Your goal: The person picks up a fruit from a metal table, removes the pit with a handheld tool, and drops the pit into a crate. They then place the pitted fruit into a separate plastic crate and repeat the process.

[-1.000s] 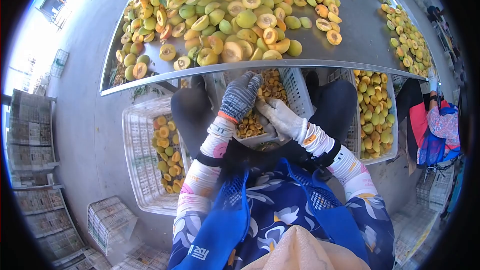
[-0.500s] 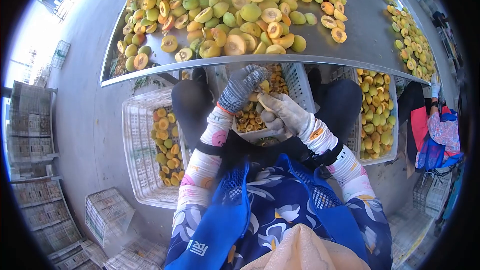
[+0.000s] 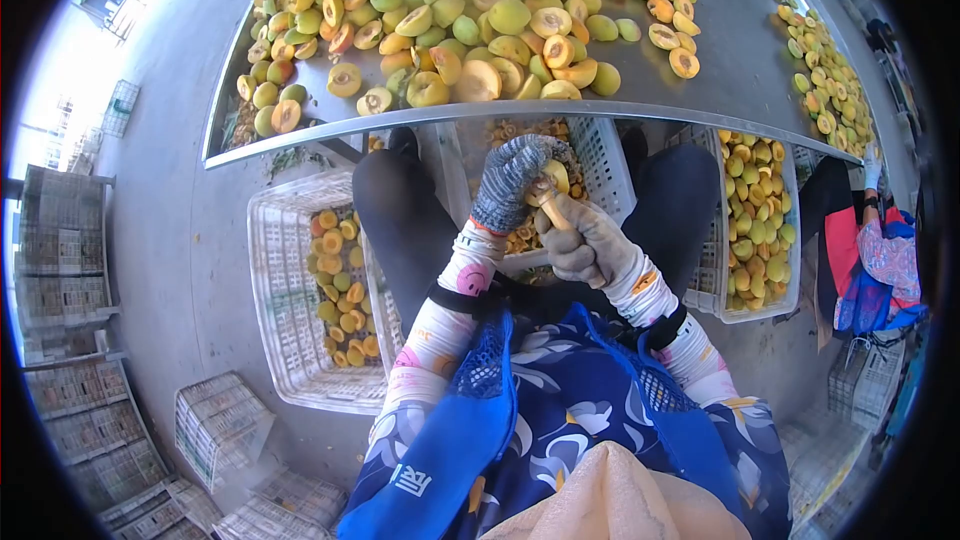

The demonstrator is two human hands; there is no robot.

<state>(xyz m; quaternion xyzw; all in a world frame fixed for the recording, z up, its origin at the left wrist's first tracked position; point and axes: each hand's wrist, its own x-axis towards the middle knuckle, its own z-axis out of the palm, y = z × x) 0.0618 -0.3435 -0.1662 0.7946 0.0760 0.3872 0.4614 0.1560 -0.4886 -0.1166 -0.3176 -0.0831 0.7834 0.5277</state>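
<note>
My left hand (image 3: pixel 515 183), in a grey knitted glove, is closed around a yellow-green peach half (image 3: pixel 556 176). In my right hand (image 3: pixel 597 246), gloved in pale grey, is a tool with a wooden handle (image 3: pixel 555 213). Its upper end meets the fruit, and the working tip is hidden there. Both hands are held close together over a plastic crate (image 3: pixel 603 165) between my knees, which contains small brownish-orange pieces. Beyond them, many whole and halved peaches (image 3: pixel 478 80) are heaped on a metal table (image 3: pixel 640 80).
To my left stands a white crate (image 3: pixel 275 340) partly filled with peach halves. A fuller crate (image 3: pixel 790 275) sits by my right knee. The table's metal edge (image 3: pixel 420 118) runs just past my hands. A co-worker (image 3: pixel 885 260) is at the far right; stacked crates (image 3: pixel 65 250) line the left.
Both hands have shifted slightly right. My right hand has turned, so the tool's wooden handle now shows plainly against the peach half.
</note>
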